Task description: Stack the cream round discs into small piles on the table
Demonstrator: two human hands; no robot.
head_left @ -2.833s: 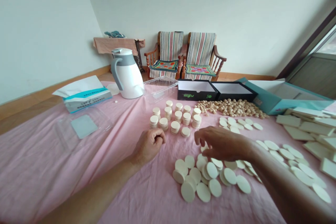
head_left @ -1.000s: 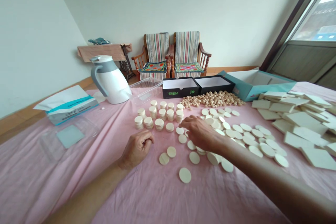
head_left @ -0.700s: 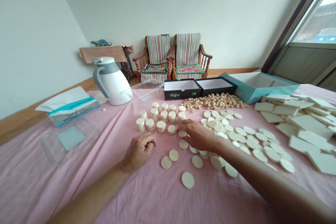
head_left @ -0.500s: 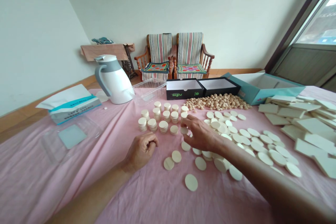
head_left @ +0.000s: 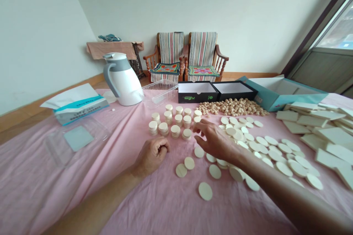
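Note:
My right hand (head_left: 213, 139) hovers at the right edge of the stacks, thumb and fingers apart, with no disc visible between them. Closest to its fingertips are the front-right stack of pale round wooden discs (head_left: 186, 134) and another stack (head_left: 197, 119) partly behind the fingers. My left hand (head_left: 153, 155) rests on the cloth in a loose fist, in front of the stacks; nothing shows in it. Several short stacks (head_left: 175, 131) stand in rows. Loose discs (head_left: 284, 168) lie scattered under and beyond my right forearm, and a single disc (head_left: 205, 191) lies near the front.
Small wooden beads (head_left: 234, 107) lie before two black boxes (head_left: 198, 97). A teal box (head_left: 292, 97) and square wooden pieces (head_left: 335, 136) sit at right. Leftward are a white jug (head_left: 125, 84), a tissue pack (head_left: 79, 108) and clear plastic trays (head_left: 99, 136) on pink cloth.
The disc at my right fingertips has been let go, and the front-right stack looks taller. My right hand's fingers have opened. The left hand keeps its fist; the view has shifted slightly.

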